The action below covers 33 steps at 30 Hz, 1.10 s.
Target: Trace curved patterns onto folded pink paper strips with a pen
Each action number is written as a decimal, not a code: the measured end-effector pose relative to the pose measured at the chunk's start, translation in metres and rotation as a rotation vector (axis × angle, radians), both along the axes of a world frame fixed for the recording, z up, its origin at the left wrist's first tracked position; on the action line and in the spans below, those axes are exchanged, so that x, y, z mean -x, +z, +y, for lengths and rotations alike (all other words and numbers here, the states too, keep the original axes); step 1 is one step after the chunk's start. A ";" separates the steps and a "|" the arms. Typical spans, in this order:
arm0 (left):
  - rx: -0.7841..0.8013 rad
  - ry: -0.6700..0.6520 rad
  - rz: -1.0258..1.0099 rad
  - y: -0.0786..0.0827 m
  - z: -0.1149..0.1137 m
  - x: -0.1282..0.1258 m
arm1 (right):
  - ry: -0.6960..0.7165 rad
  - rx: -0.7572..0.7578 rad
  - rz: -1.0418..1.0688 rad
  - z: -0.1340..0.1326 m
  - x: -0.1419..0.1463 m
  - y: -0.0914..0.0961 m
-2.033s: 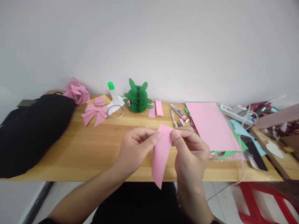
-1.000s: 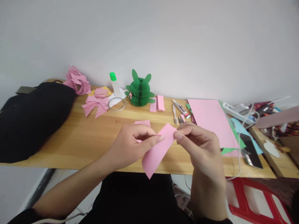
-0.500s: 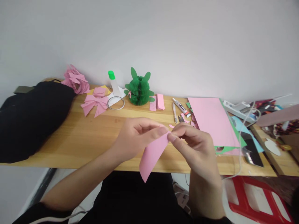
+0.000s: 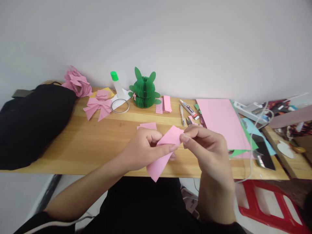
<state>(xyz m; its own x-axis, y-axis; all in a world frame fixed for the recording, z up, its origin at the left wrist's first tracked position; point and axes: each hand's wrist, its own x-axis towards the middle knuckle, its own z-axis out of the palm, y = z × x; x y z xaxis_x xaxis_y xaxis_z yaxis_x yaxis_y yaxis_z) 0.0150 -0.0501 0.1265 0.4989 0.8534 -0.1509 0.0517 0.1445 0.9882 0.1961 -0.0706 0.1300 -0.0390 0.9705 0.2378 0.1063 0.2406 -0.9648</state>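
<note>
A folded piece of pink paper is held above the front of the wooden table. My left hand is closed on it, thumb lying across the front. With thumb and fingertips, my right hand pinches its upper right corner. The upper part is folded over, and the lower end hangs down to a point near the table edge. Behind my left hand another pink paper piece shows in part; whether it joins the held paper I cannot tell.
At the back stand a green honeycomb paper figure and a green-capped glue stick. A pink paper bow lies left, near a black bag. A glue tube, a pen, pink sheets and a phone are right.
The paper's upper part is now folded over and faces me, with my left thumb lower across it. My right hand has shifted slightly right, still pinching the corner.
</note>
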 end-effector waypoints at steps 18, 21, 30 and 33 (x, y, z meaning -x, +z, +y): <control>-0.158 0.018 0.002 -0.007 0.001 0.008 | -0.071 0.072 0.051 0.007 -0.005 0.003; -0.172 0.019 -0.025 -0.007 0.001 0.007 | -0.046 0.074 0.039 0.006 -0.006 0.004; -0.081 0.111 -0.053 -0.008 0.005 0.005 | -0.090 0.052 -0.010 0.005 -0.007 0.003; -0.051 0.093 -0.051 0.003 0.010 -0.009 | -0.008 0.044 -0.049 0.003 -0.002 0.005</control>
